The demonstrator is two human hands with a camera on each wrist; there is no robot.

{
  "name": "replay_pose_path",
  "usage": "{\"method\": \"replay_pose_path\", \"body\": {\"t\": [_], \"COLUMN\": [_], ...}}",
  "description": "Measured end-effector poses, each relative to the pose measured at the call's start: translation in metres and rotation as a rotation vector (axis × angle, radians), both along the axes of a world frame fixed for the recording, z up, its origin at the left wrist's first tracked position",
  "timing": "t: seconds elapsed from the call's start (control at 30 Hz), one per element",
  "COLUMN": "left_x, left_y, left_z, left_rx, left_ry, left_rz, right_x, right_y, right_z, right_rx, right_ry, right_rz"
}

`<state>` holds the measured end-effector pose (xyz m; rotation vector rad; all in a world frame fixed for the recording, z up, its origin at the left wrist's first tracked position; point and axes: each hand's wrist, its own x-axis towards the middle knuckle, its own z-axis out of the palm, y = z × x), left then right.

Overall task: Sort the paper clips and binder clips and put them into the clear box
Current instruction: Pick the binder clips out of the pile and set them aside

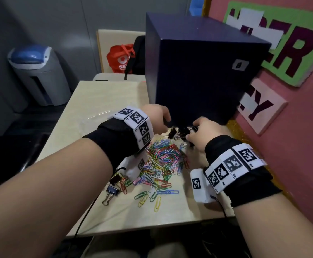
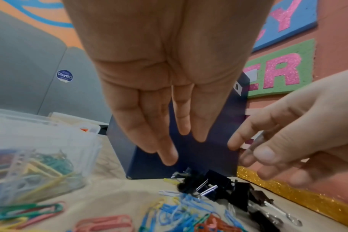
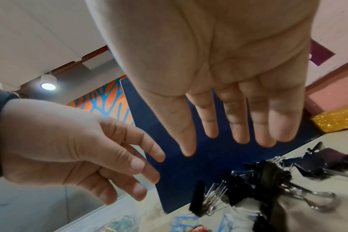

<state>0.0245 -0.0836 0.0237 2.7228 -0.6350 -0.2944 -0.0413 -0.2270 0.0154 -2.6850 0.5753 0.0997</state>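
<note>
A heap of coloured paper clips (image 1: 163,159) lies mid-table. Black binder clips (image 1: 179,132) are bunched behind it, at the foot of a dark blue box (image 1: 194,71). My left hand (image 1: 165,123) hovers over the bunch's left side with straight fingers (image 2: 169,157) and holds nothing. My right hand (image 1: 191,135) reaches over the bunch from the right, its fingers (image 3: 242,133) spread and its palm empty. The binder clips (image 2: 215,185) sit just below both hands. The clear box (image 2: 50,138), at the left, holds coloured paper clips.
Two more binder clips (image 1: 113,186) lie near the table's (image 1: 105,97) left edge by my left forearm. A pink wall with foam letters (image 1: 291,53) closes the right side. A grey bin (image 1: 40,75) stands on the floor at far left.
</note>
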Motion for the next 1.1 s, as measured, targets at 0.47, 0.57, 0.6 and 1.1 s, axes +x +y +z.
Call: {"method": "replay_pose_path", "body": {"t": [0.47,0.57,0.6,1.1], "left_x": [-0.028,-0.037,-0.04,-0.061], "left_y": [0.06,0.085,0.093,0.133], "left_z": [0.001,-0.001,-0.003,-0.029], "left_rx": [0.385,0.43,0.433,0.536], "left_ry": [0.021,0.089,0.112,0.099], "left_rz": [-0.067,-0.033,-0.012,0.035], "right_x": [-0.028,-0.032,-0.033,-0.036], "right_y": [0.081,0.094,0.097,0.145], "right_z": [-0.001,-0.005,-0.006,-0.021], "right_rx": [-0.044,-0.085,-0.103,-0.281], "right_ry": [0.261,0.274,0.27,0.217], "right_rz": [0.69,0.76,0.774,0.985]}}
